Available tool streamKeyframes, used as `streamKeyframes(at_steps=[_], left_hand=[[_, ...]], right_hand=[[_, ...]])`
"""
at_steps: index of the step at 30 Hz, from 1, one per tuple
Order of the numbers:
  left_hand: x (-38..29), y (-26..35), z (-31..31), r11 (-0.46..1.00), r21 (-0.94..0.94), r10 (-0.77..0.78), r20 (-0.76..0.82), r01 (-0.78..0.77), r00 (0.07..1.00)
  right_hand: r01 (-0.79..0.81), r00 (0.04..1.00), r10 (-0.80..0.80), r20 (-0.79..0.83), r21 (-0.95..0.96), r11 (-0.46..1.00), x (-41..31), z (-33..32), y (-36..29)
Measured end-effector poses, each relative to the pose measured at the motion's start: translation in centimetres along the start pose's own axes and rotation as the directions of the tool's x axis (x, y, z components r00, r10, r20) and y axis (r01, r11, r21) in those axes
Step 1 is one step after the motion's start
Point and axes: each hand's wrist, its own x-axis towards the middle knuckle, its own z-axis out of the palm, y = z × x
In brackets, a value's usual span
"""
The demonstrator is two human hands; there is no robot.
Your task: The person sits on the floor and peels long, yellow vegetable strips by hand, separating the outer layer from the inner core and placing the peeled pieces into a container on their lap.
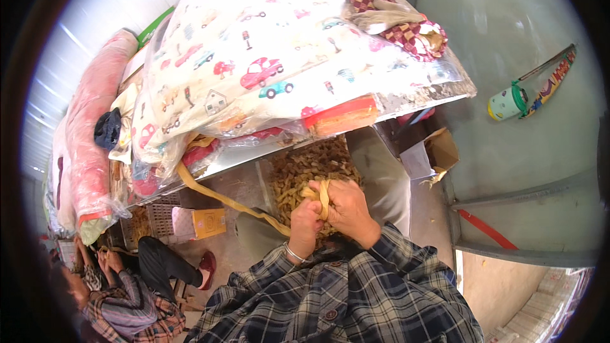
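Note:
My left hand (305, 224), with a bracelet at the wrist, is closed on a long yellowish strip (228, 201). My right hand (350, 209) grips the same strip, which loops up between the two hands. The hands are close together above a heap of small brownish-yellow knotted pieces (290, 171). From beside my left wrist the strip runs up and left to the table edge, where it passes under plastic-covered bedding. What lies inside my fingers is hidden.
Printed plastic-wrapped bedding (286, 47) covers the table ahead, with a glove (388, 16) on it. An open cardboard box (441, 150) stands right. A bottle (507, 102) hangs at the far right. A co-worker (133, 300) sits lower left, near a yellow box (209, 223).

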Motion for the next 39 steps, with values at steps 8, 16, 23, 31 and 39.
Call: streamKeyframes(at_steps=[8, 16, 23, 31, 39], left_hand=[[0.9, 0.8, -2.6, 0.812, 0.476, 0.386, -0.007, -0.337, 0.922], [5.8, 3.3, -5.4, 0.218, 0.895, 0.586, 0.199, -0.389, 0.786], [1.2, -4.9, -4.9, 0.891, 0.073, -0.452, 0.064, 0.448, 0.89], [-1.8, 4.2, -0.3, 0.923, 0.276, -0.375, 0.488, 0.268, 0.788], [-1.6, 0.1, -2.5, 0.985, 0.072, -0.171, 0.269, 0.157, 0.948]], right_hand=[[-0.109, 0.992, 0.073, 0.101, 0.426, 0.898, -1.4, 1.2, 1.5], [-0.371, 0.744, 0.663, 0.081, 0.876, 0.309, 4.3, 0.7, 4.9], [-0.489, 0.615, 0.788, 0.011, 0.789, 0.371, -2.0, 3.5, 6.0], [-0.662, 0.75, 0.543, 0.378, 0.424, 0.619, -4.7, 1.5, 5.7], [-0.381, 0.847, -0.114, 0.519, 0.743, 0.551, -0.8, -3.3, -1.7]])
